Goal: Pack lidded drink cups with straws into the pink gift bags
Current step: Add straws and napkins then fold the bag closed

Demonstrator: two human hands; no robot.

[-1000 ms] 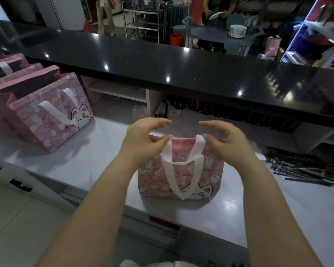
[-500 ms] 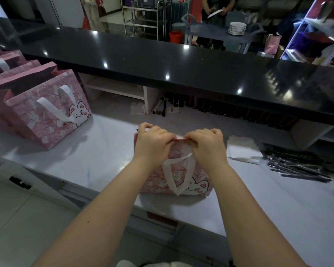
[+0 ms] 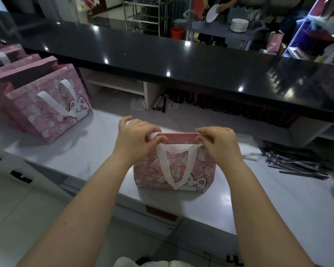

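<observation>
- Left grip (image 3: 137, 137) pinches the left end of the top edge of a pink gift bag (image 3: 174, 170), thumb and curled fingers pressed together on the paper, with a bit of white strap showing between them.
- Right grip (image 3: 218, 143) pinches the right end of the same top edge, fingers curled over it and thumb underneath.
- Between the two grips, the bag's top edge shows as a narrow, straight pink band; what is inside the bag cannot be seen.
- That bag stands upright on a white bench (image 3: 85, 151), near the bench's front edge, with both bare forearms reaching in from below.
- On the bag's front, a white ribbon handle (image 3: 189, 164) hangs down in a loop over a print of envelopes and a white cartoon cat.
- Well to the left of the bag, a row of matching bags (image 3: 46, 112) stands on the same bench, mouths open, the nearest one showing the same cat and handle.
- To the right of the bag, a loose pile of dark wrapped straws (image 3: 295, 164) lies flat on the bench.
- Behind the bag, a glossy black countertop (image 3: 181, 60) runs across the view, set higher than the bench.
- Far beyond the bag, past that countertop, a stack of white plates (image 3: 239, 25) sits on a grey cart beside an orange bucket (image 3: 177, 33).
</observation>
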